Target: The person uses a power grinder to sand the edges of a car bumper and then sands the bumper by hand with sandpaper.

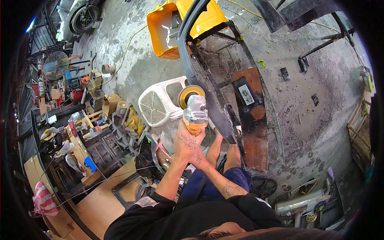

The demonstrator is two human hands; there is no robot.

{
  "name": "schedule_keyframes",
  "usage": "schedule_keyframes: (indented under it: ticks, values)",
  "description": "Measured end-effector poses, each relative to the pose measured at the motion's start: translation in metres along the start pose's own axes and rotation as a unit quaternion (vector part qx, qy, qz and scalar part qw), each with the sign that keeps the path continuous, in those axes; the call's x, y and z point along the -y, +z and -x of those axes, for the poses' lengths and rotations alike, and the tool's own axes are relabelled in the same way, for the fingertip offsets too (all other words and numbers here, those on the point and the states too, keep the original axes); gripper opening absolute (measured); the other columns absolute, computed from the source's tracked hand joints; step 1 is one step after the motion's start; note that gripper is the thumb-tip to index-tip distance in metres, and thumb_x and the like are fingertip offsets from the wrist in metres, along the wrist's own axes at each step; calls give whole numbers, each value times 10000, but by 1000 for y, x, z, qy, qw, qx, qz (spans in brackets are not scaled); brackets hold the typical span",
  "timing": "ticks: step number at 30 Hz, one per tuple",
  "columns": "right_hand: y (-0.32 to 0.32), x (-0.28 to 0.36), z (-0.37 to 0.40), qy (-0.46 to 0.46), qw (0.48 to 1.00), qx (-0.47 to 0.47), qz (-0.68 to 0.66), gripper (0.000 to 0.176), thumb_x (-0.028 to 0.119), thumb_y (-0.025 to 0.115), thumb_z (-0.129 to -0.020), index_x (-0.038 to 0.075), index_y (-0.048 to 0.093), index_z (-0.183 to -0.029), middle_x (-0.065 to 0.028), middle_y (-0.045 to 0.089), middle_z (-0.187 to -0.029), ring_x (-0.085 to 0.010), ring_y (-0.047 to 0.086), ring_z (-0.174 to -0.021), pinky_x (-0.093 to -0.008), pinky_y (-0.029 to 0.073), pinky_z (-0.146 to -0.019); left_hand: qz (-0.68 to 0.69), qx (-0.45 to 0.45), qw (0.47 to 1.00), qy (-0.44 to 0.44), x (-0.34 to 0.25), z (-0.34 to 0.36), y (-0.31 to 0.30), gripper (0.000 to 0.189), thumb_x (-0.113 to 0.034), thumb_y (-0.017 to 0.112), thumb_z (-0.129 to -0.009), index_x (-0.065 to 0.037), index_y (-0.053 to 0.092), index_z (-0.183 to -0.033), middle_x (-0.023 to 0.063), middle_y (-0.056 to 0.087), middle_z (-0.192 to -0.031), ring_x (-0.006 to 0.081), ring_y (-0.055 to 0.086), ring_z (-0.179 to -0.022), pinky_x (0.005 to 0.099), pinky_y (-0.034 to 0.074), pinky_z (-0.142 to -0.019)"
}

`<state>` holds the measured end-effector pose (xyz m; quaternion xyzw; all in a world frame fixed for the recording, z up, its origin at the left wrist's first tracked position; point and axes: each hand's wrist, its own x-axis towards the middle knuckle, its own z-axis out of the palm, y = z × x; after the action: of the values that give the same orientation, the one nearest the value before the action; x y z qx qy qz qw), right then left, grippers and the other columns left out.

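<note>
An angle grinder [196, 110] with a grey metal head and an orange body is held out in front of me. My left hand [185, 139] is closed around its orange body. Just behind, my right hand [197, 155] is closed on the same tool, its fingers partly hidden by the left. The grinder's round yellowish disc [189, 95] faces a long dark curved panel [216, 116] and overlaps its edge in this view. Left of the disc lies a white plastic chair [152, 105].
A yellow plastic crate [154, 38] stands beyond the panel. On the right, a brown board [256, 148] carries a dark rectangular piece. Tools, boxes and scraps crowd the left side around a cardboard box [111, 105]. A motorcycle wheel [85, 19] shows at upper left.
</note>
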<state>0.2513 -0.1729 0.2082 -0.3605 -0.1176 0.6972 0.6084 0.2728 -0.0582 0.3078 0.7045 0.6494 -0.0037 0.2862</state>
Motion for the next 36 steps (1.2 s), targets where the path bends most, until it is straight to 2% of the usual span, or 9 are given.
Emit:
schedule_keyframes:
  ticks: [9,11,18,20,22,30,32,36]
  values:
    - [1,-7,-1,1,1000,-3,-16,806,199,883,-843,6,467,-1506,-83,567,-1487,-194,528,-1362,-372,406,-1173,33,-2,999,15,8,-3,1,585,-329,868,-817,34,566,-1161,299,722,-990,504,707,-924,545,561,-790]
    - [2,-7,-3,-10,1000,-1,-20,810,199,883,-845,5,461,-1509,-83,563,-1491,-196,527,-1364,-373,406,-1173,-9,-4,1000,29,8,-4,1,534,-284,861,-829,4,582,-1181,244,747,-986,482,723,-920,518,571,-782]
    - [3,-3,1,-30,1000,-5,8,759,201,872,-853,1,499,-1483,-98,602,-1449,-210,552,-1346,-378,422,-1161,30,-15,999,33,11,1,-1,534,-289,860,-834,9,579,-1176,253,742,-954,496,717,-902,531,566,-774]
    - [7,3,3,-26,1000,-6,5,747,203,868,-854,-1,509,-1475,-101,611,-1438,-212,557,-1341,-380,425,-1158,45,-15,999,15,15,3,-1,589,-344,876,-808,25,565,-1146,294,724,-981,512,706,-919,546,561,-777]
    - [9,5,5,-37,999,-32,21,740,209,868,-849,-5,518,-1464,-104,618,-1429,-216,563,-1334,-383,432,-1150,33,-14,999,15,15,4,-1,589,-345,877,-807,24,564,-1143,294,723,-982,513,705,-920,548,561,-779]
    - [2,2,1,-5,1000,-9,-7,737,220,865,-846,-10,521,-1456,-110,613,-1436,-221,563,-1332,-379,432,-1146,7,-9,1000,16,7,0,3,596,-362,868,-816,20,549,-1142,299,714,-965,517,698,-912,558,556,-790]
    - [1,4,0,3,1000,0,1,742,222,865,-846,-11,517,-1459,-109,610,-1440,-219,560,-1336,-379,430,-1147,-4,-12,1000,10,4,0,2,538,-309,858,-828,10,584,-1164,267,736,-973,496,714,-928,521,565,-793]
    - [1,4,0,5,1000,-7,0,773,224,873,-841,-13,497,-1474,-102,599,-1451,-214,555,-1341,-375,424,-1154,0,-10,1000,16,5,-1,2,526,-306,857,-827,12,590,-1150,269,736,-975,490,717,-930,520,566,-793]
